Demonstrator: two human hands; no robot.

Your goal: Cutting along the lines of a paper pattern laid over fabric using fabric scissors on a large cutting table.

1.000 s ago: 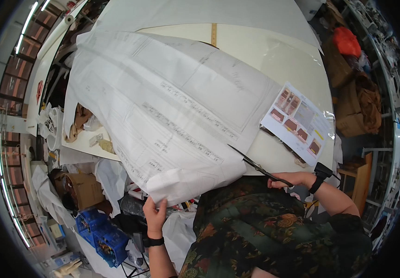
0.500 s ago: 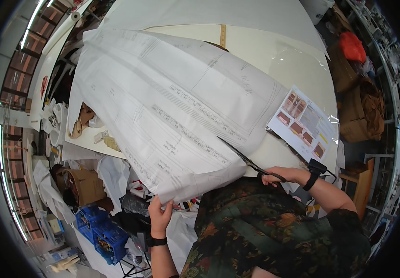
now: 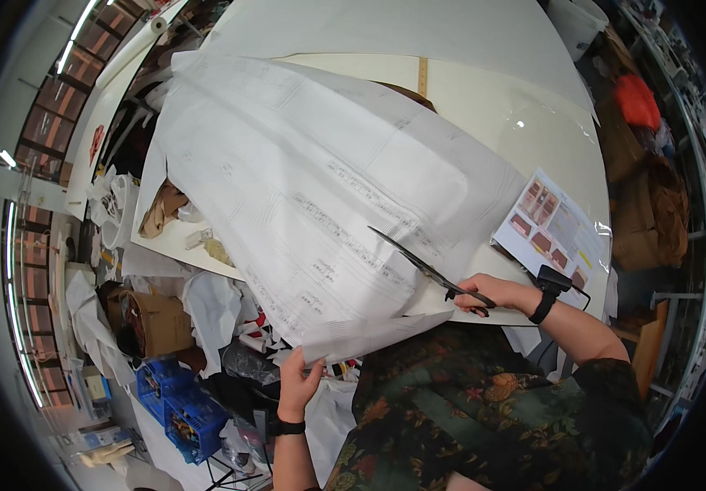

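Pinching the near-left corner of a printed white paper sheet (image 3: 287,204), left hand (image 3: 298,380) sits lowest in view, thumb against fingers, grip narrow on the paper, out past the near edge of the table (image 3: 484,106). Right hand (image 3: 484,290) is a bit farther up and to the right, fingers wrapped round the handles of black scissors (image 3: 416,261). Scissors are over the sheet's near-right part, handles above bare tabletop; blades look close together, can't tell if any paper is between them. For a clean cut, probably best: draw the left corner lightly taut, hold blades low and level, follow a drawn line in long strokes, mind the near flap (image 3: 369,335) doesn't slip under the blade. Scissors point up-left, away from the body; long axis diagonal, handles lower right, tips upper left, roughly in line with the printed rows. Sheet's long axis also slants, far left to near right, surface rippled, spread over most of the near tabletop. Farther out: photo page (image 3: 545,225) to the right of the sheet, yellowish ruler (image 3: 422,75) behind it.
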